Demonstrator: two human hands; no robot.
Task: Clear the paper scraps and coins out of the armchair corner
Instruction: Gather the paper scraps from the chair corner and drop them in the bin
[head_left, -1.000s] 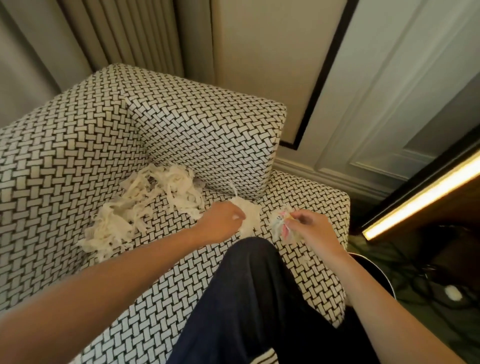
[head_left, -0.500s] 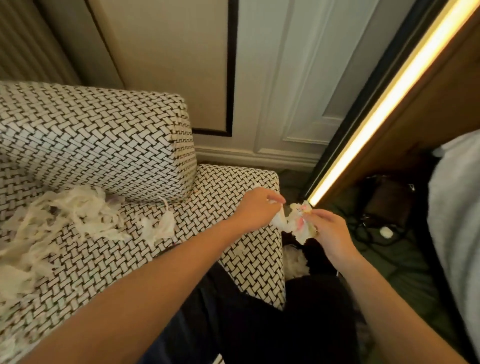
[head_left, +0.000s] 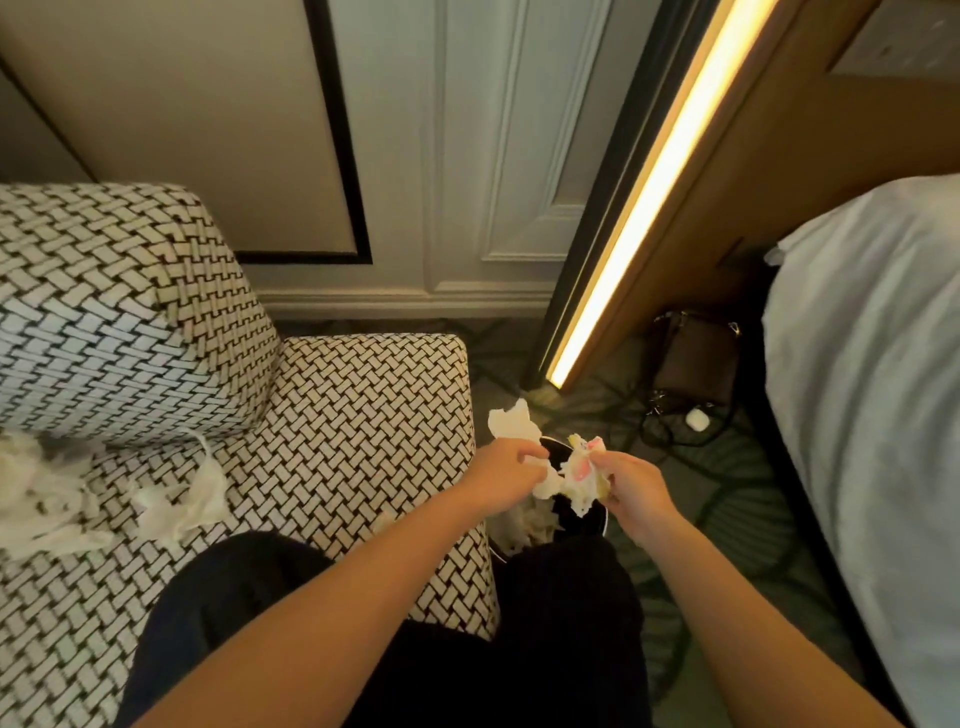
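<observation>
My left hand (head_left: 501, 475) grips a wad of white paper scraps (head_left: 511, 423) that sticks up above its fingers. My right hand (head_left: 631, 486) pinches a crumpled scrap with pink marks (head_left: 582, 467). Both hands meet just past the armchair's right edge, above a dark round bin (head_left: 597, 519) with white paper inside. More shredded white paper (head_left: 176, 493) lies on the black-and-white woven armchair seat (head_left: 363, 415) at the left, near the back cushion. No coins are visible.
My dark-trousered legs (head_left: 519, 649) cover the seat's front. A lit strip light (head_left: 649, 187) runs along a wooden panel. A dark bag (head_left: 693, 358) and cables lie on the patterned carpet. A white bed (head_left: 872, 389) fills the right side.
My left hand lifted paper scraps off the seat and carried them right to meet my right hand beyond the chair edge. My view swung right, showing the bin and bed.
</observation>
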